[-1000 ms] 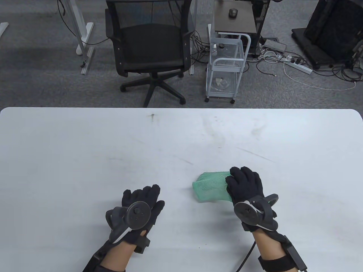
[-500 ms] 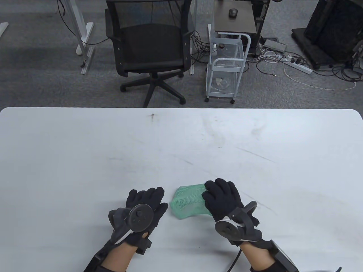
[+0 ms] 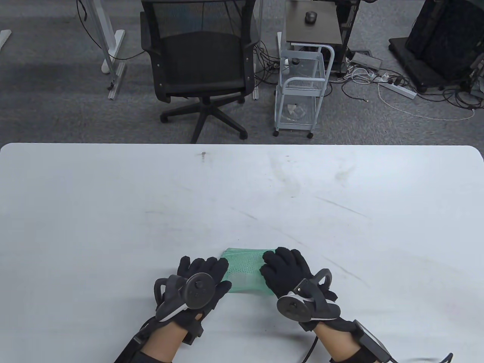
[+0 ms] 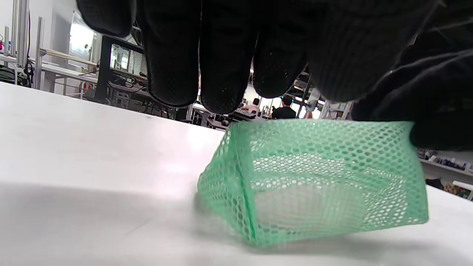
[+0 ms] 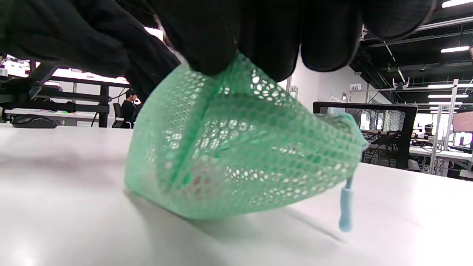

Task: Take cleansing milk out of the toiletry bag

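The green mesh toiletry bag (image 3: 244, 269) lies near the table's front edge, between both hands. My right hand (image 3: 283, 270) grips its right end; in the right wrist view my fingertips (image 5: 236, 55) pinch the mesh at the top of the bag (image 5: 240, 162), and a pale blue zipper pull (image 5: 346, 214) hangs at its right. My left hand (image 3: 206, 274) lies open at the bag's left end, its fingers (image 4: 207, 74) just above the bag (image 4: 314, 181). A pale shape (image 4: 306, 203) shows through the mesh; I cannot tell what it is.
The white table (image 3: 113, 208) stretches far and to both sides. Beyond its far edge stand a black office chair (image 3: 200, 68) and a small white cart (image 3: 302, 87) on the carpet.
My right hand has dragged the bag left and toward the front edge. My left hand has moved right until its fingers meet the bag's left end.
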### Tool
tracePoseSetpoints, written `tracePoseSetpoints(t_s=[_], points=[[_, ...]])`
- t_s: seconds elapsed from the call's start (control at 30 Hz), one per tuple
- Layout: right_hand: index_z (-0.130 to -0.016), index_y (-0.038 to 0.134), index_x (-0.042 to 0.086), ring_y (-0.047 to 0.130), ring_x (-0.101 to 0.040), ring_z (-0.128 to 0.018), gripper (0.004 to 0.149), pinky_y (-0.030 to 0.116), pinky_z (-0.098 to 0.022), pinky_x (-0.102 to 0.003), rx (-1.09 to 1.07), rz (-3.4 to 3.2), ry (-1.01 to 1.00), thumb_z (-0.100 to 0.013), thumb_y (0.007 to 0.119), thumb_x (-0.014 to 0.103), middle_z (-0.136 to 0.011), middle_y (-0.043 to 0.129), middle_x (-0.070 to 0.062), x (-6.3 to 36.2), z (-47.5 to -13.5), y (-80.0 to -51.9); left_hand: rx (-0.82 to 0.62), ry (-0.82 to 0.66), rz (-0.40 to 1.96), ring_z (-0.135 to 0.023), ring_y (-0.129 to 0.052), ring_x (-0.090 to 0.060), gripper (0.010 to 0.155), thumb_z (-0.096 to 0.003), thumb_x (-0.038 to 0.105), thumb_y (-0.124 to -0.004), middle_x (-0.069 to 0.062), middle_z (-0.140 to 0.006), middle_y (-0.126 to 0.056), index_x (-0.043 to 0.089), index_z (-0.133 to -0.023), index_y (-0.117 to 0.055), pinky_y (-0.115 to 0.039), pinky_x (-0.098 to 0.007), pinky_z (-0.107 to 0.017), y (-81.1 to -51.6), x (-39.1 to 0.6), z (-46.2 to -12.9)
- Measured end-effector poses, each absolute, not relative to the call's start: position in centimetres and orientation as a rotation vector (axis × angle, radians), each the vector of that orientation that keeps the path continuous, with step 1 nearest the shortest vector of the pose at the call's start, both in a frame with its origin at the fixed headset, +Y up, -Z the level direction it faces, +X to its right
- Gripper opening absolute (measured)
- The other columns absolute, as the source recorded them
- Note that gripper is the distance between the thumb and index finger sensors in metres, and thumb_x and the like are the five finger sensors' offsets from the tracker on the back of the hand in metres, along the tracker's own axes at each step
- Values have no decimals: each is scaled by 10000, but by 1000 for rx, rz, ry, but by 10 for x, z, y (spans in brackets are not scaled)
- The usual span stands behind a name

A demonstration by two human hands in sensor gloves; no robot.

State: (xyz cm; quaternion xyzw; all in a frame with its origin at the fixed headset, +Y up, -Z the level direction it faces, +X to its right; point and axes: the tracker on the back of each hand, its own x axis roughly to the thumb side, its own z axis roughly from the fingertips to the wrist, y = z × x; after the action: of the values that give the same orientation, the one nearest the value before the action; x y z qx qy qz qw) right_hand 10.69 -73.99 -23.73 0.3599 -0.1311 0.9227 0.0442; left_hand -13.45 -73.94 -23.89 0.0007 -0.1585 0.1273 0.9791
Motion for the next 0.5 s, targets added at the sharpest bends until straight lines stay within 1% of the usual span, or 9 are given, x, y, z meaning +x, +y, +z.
tracePoseSetpoints(t_s=[0.17,0.47,0.5], points=[[-871,891,88,749,-616,-901,369,610,-637,-731,1109,2837,-357,-527,874,221,-1059,789,-237,105,-238,-741,-43,-319,210,-927,-916,-422,596,-471,495,-894,-83,-1056,-900,265,-1015,-811,-543,-674,-750,-747,-131,-242],[-881,884,85,744,-620,-905,379,602,-640,-734,1115,2862,-235,-529,874,226,-1070,776,-240,105,-240,-740,-64,-303,162,-900,-942,-412,578,-478,468,-895,-83,-1033,-921,262,-1012,-811,-557,-664,-748,-755,-128,-245],[-882,883,84,743,-620,-905,380,603,-640,-733,1115,2864,-216,-531,873,231,-1069,778,-241,105,-240,-741,-64,-303,160,-897,-943,-411,575,-478,463,-896,-109,-1030,-921,261,-1010,-813,-559,-664,-747,-755,-127,-246]])
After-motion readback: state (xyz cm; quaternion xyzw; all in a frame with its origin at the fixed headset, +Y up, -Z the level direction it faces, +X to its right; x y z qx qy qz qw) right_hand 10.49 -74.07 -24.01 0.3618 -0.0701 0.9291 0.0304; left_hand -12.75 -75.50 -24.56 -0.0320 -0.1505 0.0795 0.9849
